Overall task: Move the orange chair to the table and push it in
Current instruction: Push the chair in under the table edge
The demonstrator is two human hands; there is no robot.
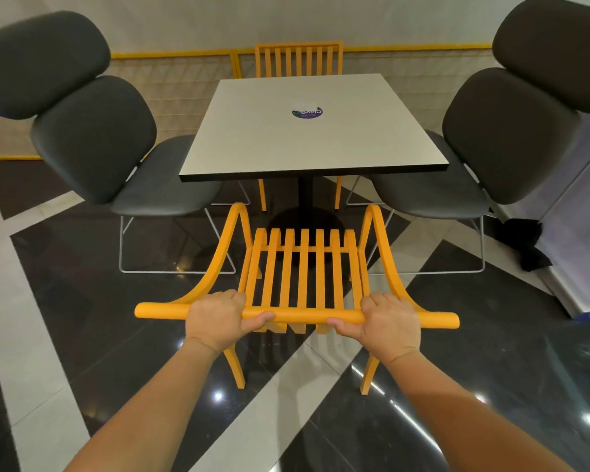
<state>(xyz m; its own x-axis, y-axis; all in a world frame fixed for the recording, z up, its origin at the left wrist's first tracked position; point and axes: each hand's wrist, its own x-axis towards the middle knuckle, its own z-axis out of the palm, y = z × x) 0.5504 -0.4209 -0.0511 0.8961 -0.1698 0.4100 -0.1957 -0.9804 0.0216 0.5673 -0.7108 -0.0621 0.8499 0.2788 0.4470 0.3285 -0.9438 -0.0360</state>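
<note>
An orange slatted chair (302, 267) stands in front of me, its seat facing the near edge of a square grey table (307, 131). The seat's front lies a little short of the table's edge, near the black pedestal base. My left hand (218, 318) grips the chair's top rail left of the slats. My right hand (387, 320) grips the same rail on the right side. Both thumbs wrap under the rail.
Two black padded chairs flank the table, one at the left (92, 137), one at the right (504, 141). A second orange chair (298, 59) sits pushed in at the far side. A black cloth (525, 243) lies on the glossy floor at the right wall.
</note>
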